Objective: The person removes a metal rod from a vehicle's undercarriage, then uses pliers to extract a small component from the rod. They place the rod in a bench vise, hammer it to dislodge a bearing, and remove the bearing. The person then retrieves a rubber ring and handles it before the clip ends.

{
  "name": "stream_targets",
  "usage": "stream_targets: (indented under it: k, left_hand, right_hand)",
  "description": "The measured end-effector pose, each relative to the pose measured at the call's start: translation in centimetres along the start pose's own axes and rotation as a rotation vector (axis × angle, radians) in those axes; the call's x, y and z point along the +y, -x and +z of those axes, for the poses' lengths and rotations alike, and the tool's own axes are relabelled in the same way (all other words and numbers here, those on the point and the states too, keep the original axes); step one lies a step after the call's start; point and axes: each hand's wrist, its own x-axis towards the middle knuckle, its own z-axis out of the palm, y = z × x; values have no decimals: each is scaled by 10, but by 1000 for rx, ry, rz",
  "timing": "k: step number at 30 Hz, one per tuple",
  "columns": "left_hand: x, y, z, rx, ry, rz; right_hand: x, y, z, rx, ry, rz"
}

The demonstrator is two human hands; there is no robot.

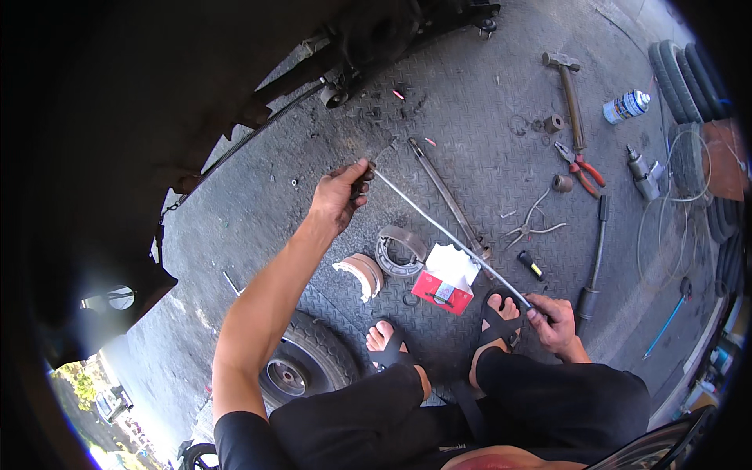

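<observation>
A long thin metal rod [446, 231] slants across the middle of the view, held up between my two hands. My left hand [342, 192] is closed, pinching its far left end between thumb and fingertips. The near right end lies in my right hand [554, 325], whose fingers are wrapped round it. Below the rod, on the floor, are a red box [433, 295] with white paper [454, 265] on it and a pair of curved brake shoes [362, 276], [399, 252]. A flat metal bar [442, 188] lies partly under the rod's line.
To the right lie a hammer [573, 102], red-handled pliers [578, 168], slim pliers [529, 229], a spray can [626, 107], an air impact wrench [644, 172] and a long-handled bar [599, 254]. A wheel [321, 356] rests by my left leg. A dark vehicle underside [258, 94] overhangs the upper left.
</observation>
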Motion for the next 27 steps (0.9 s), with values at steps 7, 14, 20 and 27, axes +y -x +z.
stream_targets:
  k: [7,14,20,27]
  left_hand:
    - [1,5,-7,236,-568,244]
    - [-7,22,-10,448,-961,603]
    - [-15,24,-35,498,-987,581]
    - [-65,51,-65,476,-744,146]
  right_hand:
    - [-6,-7,0,-17,31,-97]
    - [-18,-16,6,78,-6,-7]
    - [-26,-42,-1,307,-64,30]
    - [-19,-123,-16,403,-163,-16]
